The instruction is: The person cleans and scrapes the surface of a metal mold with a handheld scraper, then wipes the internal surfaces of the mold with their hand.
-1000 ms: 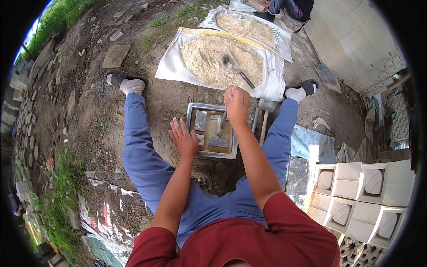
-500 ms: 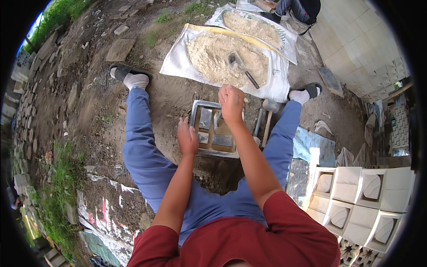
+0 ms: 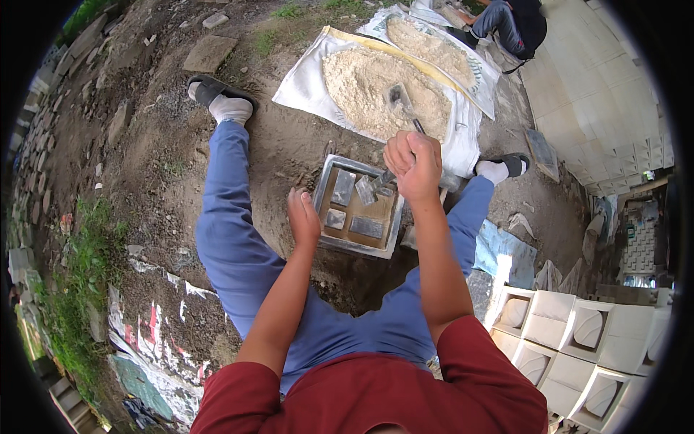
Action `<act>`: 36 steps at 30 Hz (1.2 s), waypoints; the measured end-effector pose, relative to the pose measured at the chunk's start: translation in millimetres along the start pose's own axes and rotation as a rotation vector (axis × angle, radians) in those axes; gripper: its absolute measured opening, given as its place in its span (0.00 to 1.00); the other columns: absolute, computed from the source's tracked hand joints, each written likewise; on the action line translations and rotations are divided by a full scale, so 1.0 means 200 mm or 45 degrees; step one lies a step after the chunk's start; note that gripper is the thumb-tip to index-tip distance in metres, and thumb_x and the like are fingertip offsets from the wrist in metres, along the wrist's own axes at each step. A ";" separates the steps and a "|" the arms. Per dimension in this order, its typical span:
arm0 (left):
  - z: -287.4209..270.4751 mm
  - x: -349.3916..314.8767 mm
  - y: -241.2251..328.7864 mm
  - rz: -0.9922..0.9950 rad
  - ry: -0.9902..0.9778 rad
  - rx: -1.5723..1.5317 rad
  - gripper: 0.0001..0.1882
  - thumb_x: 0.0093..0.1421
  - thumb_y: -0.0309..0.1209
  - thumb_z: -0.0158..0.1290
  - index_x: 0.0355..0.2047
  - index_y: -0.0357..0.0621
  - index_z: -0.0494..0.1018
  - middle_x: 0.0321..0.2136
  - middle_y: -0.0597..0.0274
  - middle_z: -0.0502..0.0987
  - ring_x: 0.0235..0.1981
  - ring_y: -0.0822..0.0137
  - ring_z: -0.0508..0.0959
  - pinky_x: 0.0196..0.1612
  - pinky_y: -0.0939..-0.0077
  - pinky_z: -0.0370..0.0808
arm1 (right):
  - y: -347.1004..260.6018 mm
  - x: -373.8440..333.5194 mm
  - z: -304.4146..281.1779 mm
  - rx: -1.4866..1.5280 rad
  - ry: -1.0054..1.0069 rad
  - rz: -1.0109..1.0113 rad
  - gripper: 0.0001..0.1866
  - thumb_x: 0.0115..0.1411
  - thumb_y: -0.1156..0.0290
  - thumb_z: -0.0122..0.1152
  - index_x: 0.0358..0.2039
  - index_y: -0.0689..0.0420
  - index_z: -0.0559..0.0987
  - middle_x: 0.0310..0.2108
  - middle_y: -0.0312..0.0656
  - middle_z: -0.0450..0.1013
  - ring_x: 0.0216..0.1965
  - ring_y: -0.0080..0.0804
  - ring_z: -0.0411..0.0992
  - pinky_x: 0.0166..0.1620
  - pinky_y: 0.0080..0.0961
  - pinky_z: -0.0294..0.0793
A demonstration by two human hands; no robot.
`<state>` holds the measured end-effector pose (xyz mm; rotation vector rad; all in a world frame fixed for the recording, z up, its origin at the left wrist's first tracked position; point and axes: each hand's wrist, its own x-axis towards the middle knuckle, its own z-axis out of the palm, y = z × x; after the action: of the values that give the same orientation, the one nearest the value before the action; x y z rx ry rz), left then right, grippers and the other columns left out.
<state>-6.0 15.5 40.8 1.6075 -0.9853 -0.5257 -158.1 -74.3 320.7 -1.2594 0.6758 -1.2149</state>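
Note:
A shallow rectangular mould frame [image 3: 397,230] sits on the ground between my legs. Inside it are several metal blocks, among them a long one [image 3: 344,186] and a wide one [image 3: 366,227], with brown material around them. My right hand [image 3: 413,165], above the frame's far right corner, is closed round a small metal tool [image 3: 366,189]. The tool's flat, blocky head is over the frame's inside; its exact kind is unclear. Beside the frame's left wall rests my left hand [image 3: 303,217], fingers stretched out and holding nothing. Whether it touches the wall is unclear.
Beyond the frame, pale powder [image 3: 369,83] is heaped on a white sack [image 3: 293,94], with a scoop [image 3: 398,95] on it. A mallet head [image 3: 451,181] is partly hidden behind my right hand. Pale hollow blocks [image 3: 549,316] stand stacked at right. Another person [image 3: 506,29] crouches far right.
My view has shifted slightly. My right hand has moved right and turned, so the tool in its fist shows more plainly. My left hand stays beside the frame.

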 end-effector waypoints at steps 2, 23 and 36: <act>-0.01 0.04 -0.11 -0.088 0.025 0.262 0.22 0.77 0.41 0.36 0.48 0.34 0.73 0.48 0.37 0.75 0.56 0.36 0.71 0.59 0.50 0.67 | -0.08 0.04 0.03 0.084 -0.324 0.039 0.24 0.67 0.61 0.47 0.13 0.50 0.58 0.11 0.31 0.54 0.14 0.20 0.47 0.21 0.24 0.47; 0.02 0.08 0.20 -0.784 -0.296 0.554 0.31 0.75 0.49 0.33 0.42 0.38 0.80 0.39 0.34 0.81 0.43 0.32 0.80 0.48 0.40 0.74 | 0.46 -0.12 -0.11 -0.194 -0.615 0.064 0.38 0.71 0.41 0.55 0.15 0.57 0.57 0.14 0.34 0.52 0.17 0.25 0.51 0.23 0.29 0.47; 0.03 0.05 0.12 -0.683 -0.210 0.573 0.28 0.75 0.46 0.36 0.35 0.38 0.80 0.33 0.35 0.81 0.36 0.32 0.80 0.42 0.38 0.75 | 0.52 -0.13 -0.06 -0.391 -0.635 0.073 0.27 0.71 0.65 0.52 0.15 0.61 0.58 0.13 0.37 0.55 0.15 0.28 0.51 0.22 0.33 0.50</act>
<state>-12.6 2.2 63.7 2.2849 -0.8213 -0.8528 -145.4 -68.3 214.5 -1.7078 0.5327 -0.7180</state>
